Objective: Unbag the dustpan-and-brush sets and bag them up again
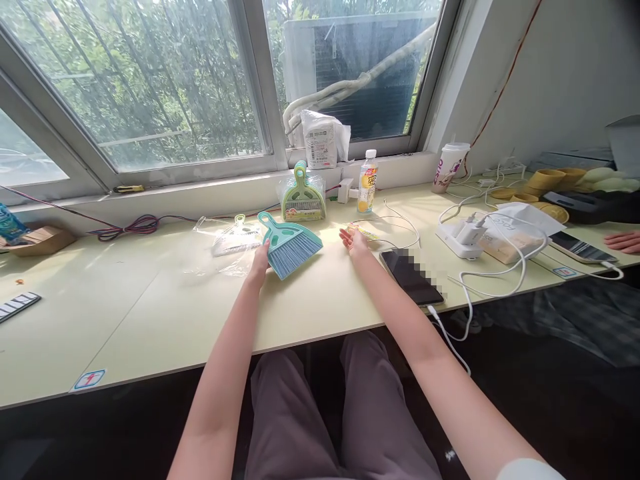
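A small teal hand broom [289,244] with blue-grey bristles lies on the pale desk [150,313], handle pointing up and to the left. My left hand [260,260] rests against its left side, fingers curled on the brush head. My right hand [354,241] lies on the desk to the right of the broom, fingers spread, next to a small yellow wrapper [365,232]. A packaged green dustpan set [303,198] stands behind the broom. An opened clear plastic package [233,239] lies left of the broom.
A black phone [410,275] on a white cable lies right of my right hand. Farther right are a white charger block [465,237], a drink bottle [367,181], a cup [450,167], yellow bowls [545,181] and another person's hand [623,240]. Windows run along the back.
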A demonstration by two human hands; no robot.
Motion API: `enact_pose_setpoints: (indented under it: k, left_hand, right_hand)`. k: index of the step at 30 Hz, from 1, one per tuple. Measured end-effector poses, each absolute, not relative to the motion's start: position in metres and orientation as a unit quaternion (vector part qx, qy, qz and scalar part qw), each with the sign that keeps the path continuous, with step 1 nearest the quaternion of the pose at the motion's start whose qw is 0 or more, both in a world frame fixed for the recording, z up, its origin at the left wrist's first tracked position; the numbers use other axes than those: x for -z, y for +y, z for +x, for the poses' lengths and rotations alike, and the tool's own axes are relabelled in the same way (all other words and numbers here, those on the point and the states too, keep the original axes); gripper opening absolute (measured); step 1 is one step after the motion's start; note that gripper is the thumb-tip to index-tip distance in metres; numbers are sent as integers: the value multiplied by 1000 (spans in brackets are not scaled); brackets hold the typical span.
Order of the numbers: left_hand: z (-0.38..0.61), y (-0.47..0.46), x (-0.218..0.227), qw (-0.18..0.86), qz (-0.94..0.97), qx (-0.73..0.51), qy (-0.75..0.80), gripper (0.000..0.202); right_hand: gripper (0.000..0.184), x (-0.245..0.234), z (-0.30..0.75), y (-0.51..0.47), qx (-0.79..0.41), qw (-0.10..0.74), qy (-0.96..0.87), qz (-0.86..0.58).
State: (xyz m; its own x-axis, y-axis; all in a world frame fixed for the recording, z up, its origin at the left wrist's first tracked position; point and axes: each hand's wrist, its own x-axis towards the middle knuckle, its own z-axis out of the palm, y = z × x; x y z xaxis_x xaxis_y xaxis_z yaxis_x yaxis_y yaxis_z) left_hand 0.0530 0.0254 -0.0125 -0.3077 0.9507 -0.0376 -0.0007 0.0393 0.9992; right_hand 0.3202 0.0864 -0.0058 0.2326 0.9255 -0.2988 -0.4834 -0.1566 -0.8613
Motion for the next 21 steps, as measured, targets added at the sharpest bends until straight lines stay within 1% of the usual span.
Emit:
enact_pose_setpoints:
  k: [2,4,6,8,10,12,16,19,21]
  left_hand:
    - [57,23,11,420,418,-553,586,43]
    - [62,20,9,406,445,-546,582,44]
    - [70,17,7,384,483,-548,565,44]
    - [78,13,7,356,526,-550,542,44]
    - [86,9,5,323,561,-551,527,44]
    - [94,4,3,288,591,-551,514,45]
    - [104,-6,-2,240,629,-555,489,48]
    - [104,-5,-2,235,632,-556,485,52]
    - [100,0,1,271,630,-544,484,55]
  right_hand:
    - [30,6,315,82,-584,575,-279,-500]
    - [35,6,303,75,-545,555,-372,-507]
    - [36,4,288,65,-441,558,-496,-499]
    - [30,3,272,54,-305,549,-624,-465]
    - [22,1,260,44,-193,514,-711,-439]
    - [22,-1,253,35,-106,479,-745,-452]
    - [34,-5,251,28,31,419,-763,-492]
    - [36,-6,254,30,80,391,-767,-502]
    - [39,-6,256,32,82,388,-753,-525]
